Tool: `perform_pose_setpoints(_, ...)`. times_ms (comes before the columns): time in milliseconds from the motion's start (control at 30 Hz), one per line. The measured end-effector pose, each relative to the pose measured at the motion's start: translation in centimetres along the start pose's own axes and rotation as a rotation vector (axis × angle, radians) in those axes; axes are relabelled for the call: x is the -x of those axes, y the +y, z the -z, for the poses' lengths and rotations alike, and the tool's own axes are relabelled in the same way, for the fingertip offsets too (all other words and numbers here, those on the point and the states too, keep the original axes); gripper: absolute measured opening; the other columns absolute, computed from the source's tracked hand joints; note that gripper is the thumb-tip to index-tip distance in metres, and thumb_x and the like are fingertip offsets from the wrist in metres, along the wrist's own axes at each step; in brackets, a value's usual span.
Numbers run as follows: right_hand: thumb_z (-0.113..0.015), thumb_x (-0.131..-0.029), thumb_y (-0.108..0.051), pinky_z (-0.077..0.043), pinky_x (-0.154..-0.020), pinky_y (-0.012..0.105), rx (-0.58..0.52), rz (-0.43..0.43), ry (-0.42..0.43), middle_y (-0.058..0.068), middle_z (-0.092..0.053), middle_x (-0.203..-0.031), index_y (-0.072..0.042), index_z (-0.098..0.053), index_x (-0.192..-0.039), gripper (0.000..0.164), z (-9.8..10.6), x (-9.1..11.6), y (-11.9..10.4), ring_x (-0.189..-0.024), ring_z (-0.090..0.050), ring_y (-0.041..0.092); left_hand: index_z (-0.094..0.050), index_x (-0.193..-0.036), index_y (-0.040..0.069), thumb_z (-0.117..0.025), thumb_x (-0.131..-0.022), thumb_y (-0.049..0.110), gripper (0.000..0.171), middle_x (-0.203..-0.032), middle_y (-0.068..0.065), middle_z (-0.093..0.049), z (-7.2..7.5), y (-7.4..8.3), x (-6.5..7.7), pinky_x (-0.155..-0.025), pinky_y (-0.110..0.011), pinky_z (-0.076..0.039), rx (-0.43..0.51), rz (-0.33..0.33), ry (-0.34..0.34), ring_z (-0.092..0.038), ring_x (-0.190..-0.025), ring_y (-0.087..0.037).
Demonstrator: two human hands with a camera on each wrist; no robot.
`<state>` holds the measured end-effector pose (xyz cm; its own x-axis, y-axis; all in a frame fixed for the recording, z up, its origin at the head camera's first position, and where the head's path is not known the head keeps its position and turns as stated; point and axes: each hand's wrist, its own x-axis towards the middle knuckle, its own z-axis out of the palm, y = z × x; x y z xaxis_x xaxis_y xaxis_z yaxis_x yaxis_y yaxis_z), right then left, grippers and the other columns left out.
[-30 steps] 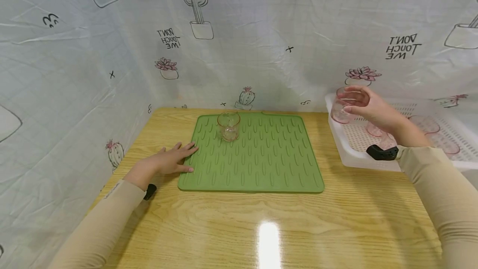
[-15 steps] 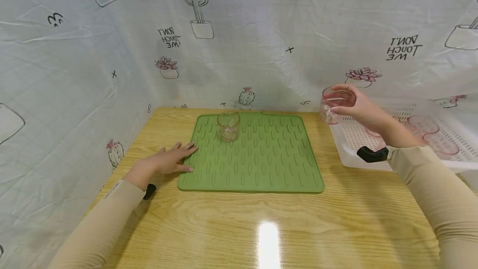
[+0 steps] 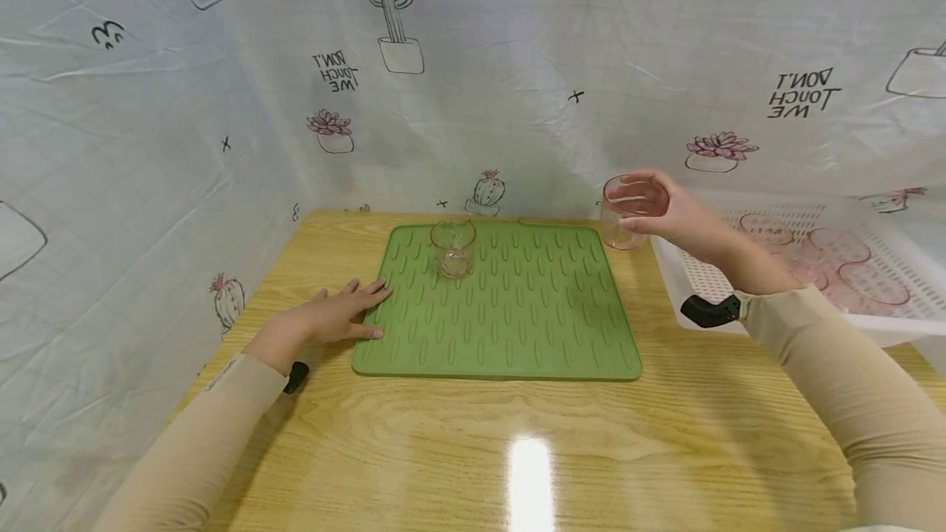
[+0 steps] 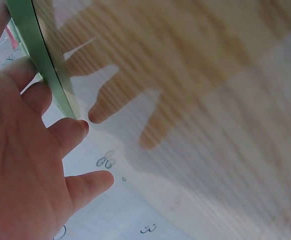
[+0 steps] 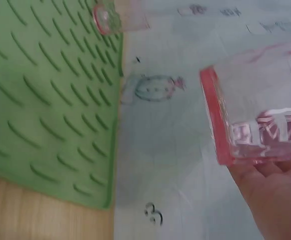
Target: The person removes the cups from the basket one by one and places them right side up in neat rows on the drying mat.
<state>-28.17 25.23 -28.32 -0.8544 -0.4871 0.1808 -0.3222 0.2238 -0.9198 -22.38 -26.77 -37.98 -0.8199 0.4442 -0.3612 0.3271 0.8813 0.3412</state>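
Note:
My right hand (image 3: 683, 216) grips a clear pink drinking glass (image 3: 619, 224), thumb on the near side and fingers round the far side. The glass is upright in the air, between the green mat (image 3: 510, 335) and the white basket. Its thick pink base (image 5: 216, 117) shows large in the right wrist view. A second pink glass (image 3: 453, 249) stands upright on the mat, near its back edge and left of the middle. At the mat's left edge my left hand (image 3: 336, 317) lies with fingers spread, fingertips on the edge. In the left wrist view those fingers (image 4: 68, 135) are beside the mat's green rim.
At the right, a white perforated plastic basket (image 3: 683, 290) contains several pink glasses (image 3: 875, 282). Everything rests on a wood-grain table (image 3: 414, 450). A printed plastic sheet (image 3: 517, 64) hangs behind and along the left side.
My right hand has lifted the glass out from the basket's back left corner and carried it left, toward the mat. The left hand has stayed at the mat's edge.

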Motion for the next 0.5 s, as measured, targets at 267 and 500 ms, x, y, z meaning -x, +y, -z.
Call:
perform_pose_setpoints(267,-0.065,-0.098,0.004,-0.053,-0.092,0.022,-0.041,-0.011,-0.011,-0.006,-0.062,-0.129,-0.009,-0.041,-0.145,0.054,-2.1,-0.9,0.2,-0.122,-0.057,0.01,-0.02,-0.165,0.009,-0.062,-0.1,0.051,0.088,-0.171,-0.016,-0.006,-0.2,0.1,0.1,-0.108,-0.082,0.002,0.018,-0.005,0.011,0.002,-0.152,-0.051)
perform_pose_setpoints(500,-0.066,-0.098,0.002,-0.049,-0.096,0.022,-0.031,-0.054,0.006,0.014,-0.054,-0.142,-0.002,-0.033,-0.149,0.06,-3.6,-1.3,0.1,-0.132,-0.05,0.023,-0.021,-0.165,0.008,-0.061,-0.1,0.051,0.087,-0.171,-0.017,-0.006,-0.4,0.2,0.1,-0.107,-0.083,0.001,0.017,-0.009,0.016,0.002,-0.151,-0.052)
